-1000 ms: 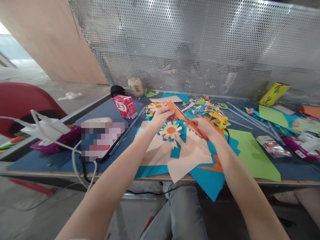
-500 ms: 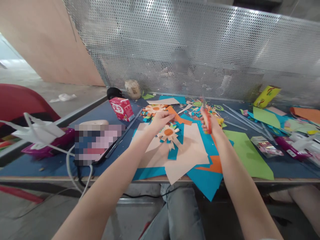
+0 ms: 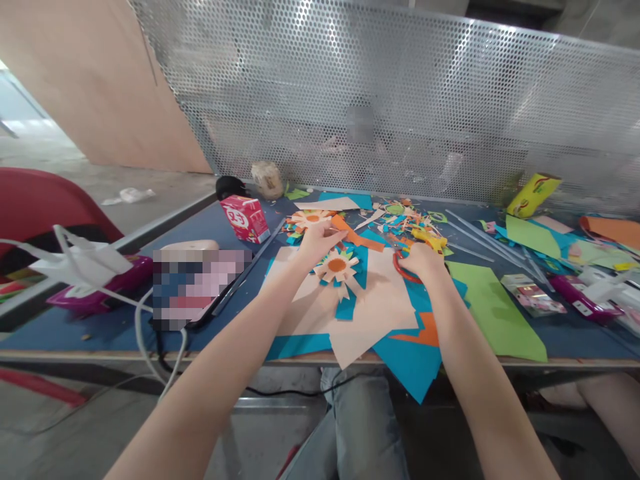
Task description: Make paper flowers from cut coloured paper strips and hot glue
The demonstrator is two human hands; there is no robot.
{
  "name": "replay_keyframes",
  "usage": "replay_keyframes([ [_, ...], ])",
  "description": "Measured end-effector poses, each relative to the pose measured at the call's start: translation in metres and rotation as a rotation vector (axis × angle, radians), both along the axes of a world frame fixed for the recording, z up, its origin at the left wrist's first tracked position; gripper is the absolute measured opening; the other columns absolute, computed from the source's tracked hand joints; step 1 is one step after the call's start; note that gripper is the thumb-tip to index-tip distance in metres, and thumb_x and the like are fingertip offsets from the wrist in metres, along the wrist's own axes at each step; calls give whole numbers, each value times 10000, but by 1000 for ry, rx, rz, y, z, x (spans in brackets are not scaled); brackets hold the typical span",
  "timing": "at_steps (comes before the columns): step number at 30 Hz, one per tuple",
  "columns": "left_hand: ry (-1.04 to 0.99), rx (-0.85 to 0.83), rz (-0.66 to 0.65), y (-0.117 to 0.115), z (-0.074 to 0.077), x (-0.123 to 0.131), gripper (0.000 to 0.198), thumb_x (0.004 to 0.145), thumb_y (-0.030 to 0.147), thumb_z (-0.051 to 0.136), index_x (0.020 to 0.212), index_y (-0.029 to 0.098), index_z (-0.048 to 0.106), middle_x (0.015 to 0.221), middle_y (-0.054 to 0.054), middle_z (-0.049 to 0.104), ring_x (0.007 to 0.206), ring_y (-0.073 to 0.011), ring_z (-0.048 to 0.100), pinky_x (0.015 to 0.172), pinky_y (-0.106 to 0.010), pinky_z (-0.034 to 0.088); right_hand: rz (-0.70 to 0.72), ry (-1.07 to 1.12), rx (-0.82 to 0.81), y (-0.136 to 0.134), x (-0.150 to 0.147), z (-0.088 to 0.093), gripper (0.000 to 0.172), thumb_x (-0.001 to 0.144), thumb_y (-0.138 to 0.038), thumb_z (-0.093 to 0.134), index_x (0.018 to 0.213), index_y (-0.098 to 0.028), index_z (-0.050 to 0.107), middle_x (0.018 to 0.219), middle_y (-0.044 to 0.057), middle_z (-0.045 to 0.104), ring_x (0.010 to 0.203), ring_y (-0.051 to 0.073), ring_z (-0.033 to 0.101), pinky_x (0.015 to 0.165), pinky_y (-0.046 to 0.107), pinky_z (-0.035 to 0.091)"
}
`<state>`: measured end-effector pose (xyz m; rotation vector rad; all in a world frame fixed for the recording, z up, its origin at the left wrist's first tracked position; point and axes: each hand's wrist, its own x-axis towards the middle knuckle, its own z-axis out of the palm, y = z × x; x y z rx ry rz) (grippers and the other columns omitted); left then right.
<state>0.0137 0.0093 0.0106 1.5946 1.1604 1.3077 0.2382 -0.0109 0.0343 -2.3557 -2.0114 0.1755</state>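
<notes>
- Left hand (image 3: 320,241): fingers at the orange strip (image 3: 358,237); cannot tell whether they pinch it.
- Right hand (image 3: 425,261): at the red scissors (image 3: 401,270), near the glue gun (image 3: 429,238); grip unclear.
- Flower (image 3: 337,265): on papers on the counter (image 3: 115,335).

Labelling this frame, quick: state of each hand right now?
Left hand: closed, fingertips pinching the orange paper strip.
Right hand: at the red scissors handle; fingers largely hidden, grip cannot be told.

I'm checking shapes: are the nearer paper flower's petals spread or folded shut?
Spread: on the nearer flower, pale petals fan outward around an uncovered orange centre.
</notes>
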Motion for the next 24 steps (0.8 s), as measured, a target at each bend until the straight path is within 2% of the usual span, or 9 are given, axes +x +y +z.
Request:
replay_keyframes([
  [4, 40, 10, 15, 1, -1, 0, 274, 659, 417, 660, 707, 149, 634, 554, -21, 634, 474, -124, 553, 444, -224, 367, 72, -19, -21, -4, 0, 3, 442, 698, -392, 607, 1029, -101, 642, 1071, 204, 643, 1007, 320, 608, 772, 352, 474],
  [8, 60, 35, -17, 3, -4, 0, 271, 677, 419, 637, 718, 151, 644, 568, -20, 639, 473, -113, 532, 456, -221, 378, 43, 33, 47, -2, 3, 10, 440, 770, -468, 519, 1024, -126, 628, 1027, 185, 652, 988, 316, 613, 765, 371, 479],
  [11, 104, 76, 6, 3, -4, 0, 237, 678, 395, 630, 648, 160, 627, 531, 1, 593, 439, -91, 473, 446, -216, 341, -127, 56, 231, 4, 8, 10, 423, 817, -422, 489, 1073, -100, 587, 1063, 198, 622, 1036, 318, 583, 802, 391, 475],
  [14, 93, 97, 47, 1, -2, 1, 201, 647, 367, 646, 627, 169, 618, 524, 19, 547, 442, -87, 456, 448, -215, 319, -382, 51, 397, 13, 18, 3, 547, 788, -382, 558, 1202, -35, 469, 1200, 253, 519, 1139, 347, 499, 840, 419, 464],
  [16, 88, 103, 42, 0, -2, 2, 190, 641, 357, 640, 627, 170, 614, 526, 22, 537, 449, -89, 457, 452, -215, 316, -510, 99, 340, 20, 28, -4, 628, 765, -372, 597, 1252, -21, 413, 1244, 274, 469, 1165, 353, 474, 863, 434, 453],
  [17, 89, 101, 37, 0, -2, 2, 187, 643, 354, 632, 627, 169, 611, 519, 24, 530, 446, -89, 453, 450, -215, 314, -517, 120, 302, 23, 34, -8, 644, 755, -360, 613, 1257, -13, 409, 1230, 283, 476, 1142, 351, 496, 855, 433, 458],
  [21, 78, 77, 44, 4, -6, 1, 186, 661, 353, 599, 643, 168, 611, 488, 33, 506, 415, -86, 426, 437, -215, 311, -455, 158, 212, 36, 49, -19, 424, 798, -235, 545, 1185, -63, 525, 1133, 232, 565, 1075, 290, 558, 836, 364, 466],
  [24, 76, 89, 55, 7, -9, 1, 212, 690, 378, 581, 669, 172, 626, 505, 29, 517, 408, -85, 429, 436, -220, 324, -434, 140, 195, 41, 52, -20, 383, 809, -221, 526, 1161, -72, 560, 1157, 252, 541, 1079, 296, 551, 829, 373, 464],
])
